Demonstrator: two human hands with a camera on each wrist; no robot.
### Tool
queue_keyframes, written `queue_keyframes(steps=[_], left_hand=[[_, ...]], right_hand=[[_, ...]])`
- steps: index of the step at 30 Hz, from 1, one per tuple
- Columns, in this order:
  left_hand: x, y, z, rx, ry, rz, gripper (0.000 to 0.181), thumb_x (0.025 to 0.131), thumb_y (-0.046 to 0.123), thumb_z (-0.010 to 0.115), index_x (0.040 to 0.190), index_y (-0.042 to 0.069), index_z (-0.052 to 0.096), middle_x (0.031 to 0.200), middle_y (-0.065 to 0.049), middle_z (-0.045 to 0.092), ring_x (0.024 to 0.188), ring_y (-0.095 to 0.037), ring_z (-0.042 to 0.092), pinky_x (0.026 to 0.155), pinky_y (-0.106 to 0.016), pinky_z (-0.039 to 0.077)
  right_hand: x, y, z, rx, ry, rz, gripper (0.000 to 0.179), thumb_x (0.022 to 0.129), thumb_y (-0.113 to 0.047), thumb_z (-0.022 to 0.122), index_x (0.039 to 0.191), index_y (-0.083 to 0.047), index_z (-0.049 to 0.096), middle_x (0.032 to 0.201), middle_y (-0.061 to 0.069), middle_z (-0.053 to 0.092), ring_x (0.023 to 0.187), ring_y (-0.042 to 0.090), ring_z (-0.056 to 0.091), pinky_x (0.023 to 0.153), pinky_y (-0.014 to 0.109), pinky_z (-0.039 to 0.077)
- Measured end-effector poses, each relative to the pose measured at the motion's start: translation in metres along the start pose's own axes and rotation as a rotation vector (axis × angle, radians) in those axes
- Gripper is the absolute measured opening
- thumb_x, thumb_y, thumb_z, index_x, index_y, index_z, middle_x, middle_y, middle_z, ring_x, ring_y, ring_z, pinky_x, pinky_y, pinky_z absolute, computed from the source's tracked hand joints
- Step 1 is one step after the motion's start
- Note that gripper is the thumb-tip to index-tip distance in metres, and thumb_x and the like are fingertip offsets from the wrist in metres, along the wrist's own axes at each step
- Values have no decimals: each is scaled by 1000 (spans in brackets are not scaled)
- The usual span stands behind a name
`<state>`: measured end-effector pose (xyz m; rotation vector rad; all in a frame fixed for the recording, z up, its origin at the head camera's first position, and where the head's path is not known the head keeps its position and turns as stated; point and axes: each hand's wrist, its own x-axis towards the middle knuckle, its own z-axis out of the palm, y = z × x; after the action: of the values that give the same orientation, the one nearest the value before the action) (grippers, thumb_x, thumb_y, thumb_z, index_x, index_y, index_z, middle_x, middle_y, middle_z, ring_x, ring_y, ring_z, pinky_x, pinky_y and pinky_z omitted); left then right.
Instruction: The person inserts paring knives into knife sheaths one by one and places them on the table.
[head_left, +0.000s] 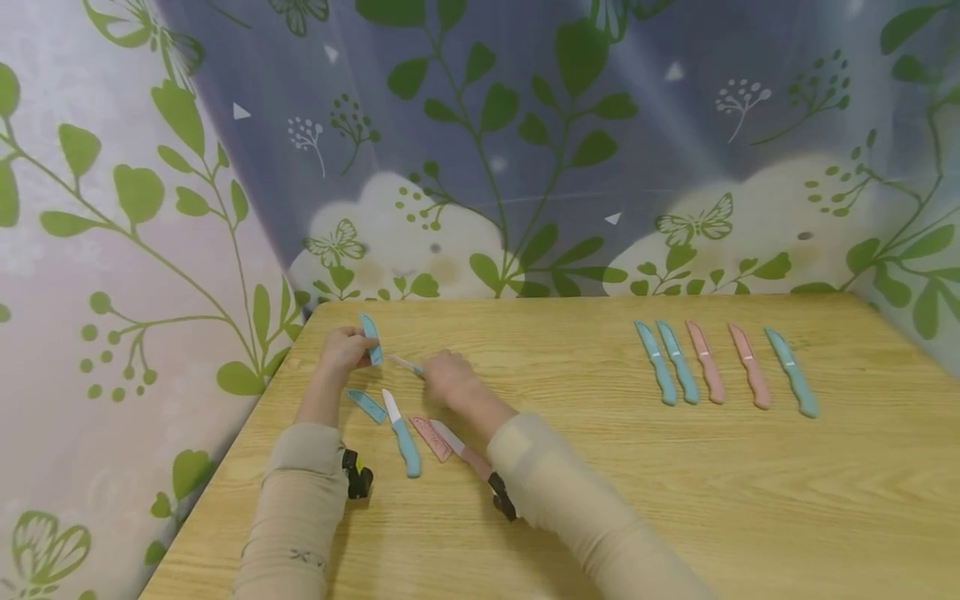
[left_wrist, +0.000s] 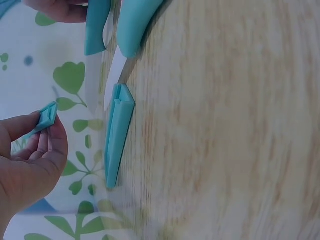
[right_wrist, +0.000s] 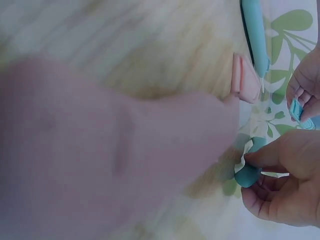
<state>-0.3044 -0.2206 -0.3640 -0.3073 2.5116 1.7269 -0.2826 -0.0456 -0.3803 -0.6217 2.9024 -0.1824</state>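
Observation:
My left hand (head_left: 347, 348) pinches a blue knife sheath (head_left: 371, 340) upright near the table's back left, its open end showing in the left wrist view. Opposite it, my right hand (head_left: 452, 379) grips a paring knife by its blue handle (right_wrist: 248, 172); the white blade (head_left: 403, 362) points left at the sheath, a small gap apart. Between my forearms lie a second blue sheath (left_wrist: 119, 137) and a bare blue-handled knife (head_left: 406, 442). Beside them are a pink sheath (head_left: 431, 439) and a bare pink-handled knife (head_left: 471, 457), partly hidden by the right wrist's camera.
Several sheathed knives lie in a row on the right of the wooden table (head_left: 735, 500): two blue (head_left: 678, 367), two pink (head_left: 707, 367) and another blue one (head_left: 793, 375). Patterned cloth (head_left: 480, 167) hangs behind the table and along its left side.

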Motion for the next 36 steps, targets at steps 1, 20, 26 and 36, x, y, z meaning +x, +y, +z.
queue_keyframes(steps=[1, 20, 26, 36], left_hand=[[0, 0, 0, 1, -1, -1, 35, 94, 6, 50, 124, -12, 45, 98, -10, 52, 76, -11, 54, 86, -32, 48], [-1, 8, 7, -101, 49, -12, 40, 97, 8, 43, 131, -12, 36, 128, -22, 43, 99, -24, 53, 93, -31, 45], [-1, 16, 10, -216, 30, 9, 43, 98, 4, 37, 135, -14, 27, 129, -27, 47, 117, -31, 51, 88, -24, 47], [-3, 24, 17, -328, -1, -12, 45, 99, 6, 36, 140, -11, 24, 132, -24, 47, 118, -28, 50, 87, -23, 47]], right_hand=[[0, 1, 0, -2, -1, 4, 23, 88, -15, 60, 108, -5, 64, 99, 8, 56, 87, 20, 52, 74, 28, 47], [-8, 67, -8, 350, 67, 17, 29, 93, -9, 53, 65, -8, 44, 62, 2, 41, 52, 12, 38, 46, 20, 34], [-22, 87, -15, 549, 71, 18, 4, 87, 0, 54, 84, 2, 54, 73, 6, 49, 57, 14, 42, 50, 21, 36], [-43, 106, -17, 690, 80, 6, 42, 91, 4, 44, 133, 6, 40, 107, 24, 59, 80, 27, 62, 58, 24, 48]])
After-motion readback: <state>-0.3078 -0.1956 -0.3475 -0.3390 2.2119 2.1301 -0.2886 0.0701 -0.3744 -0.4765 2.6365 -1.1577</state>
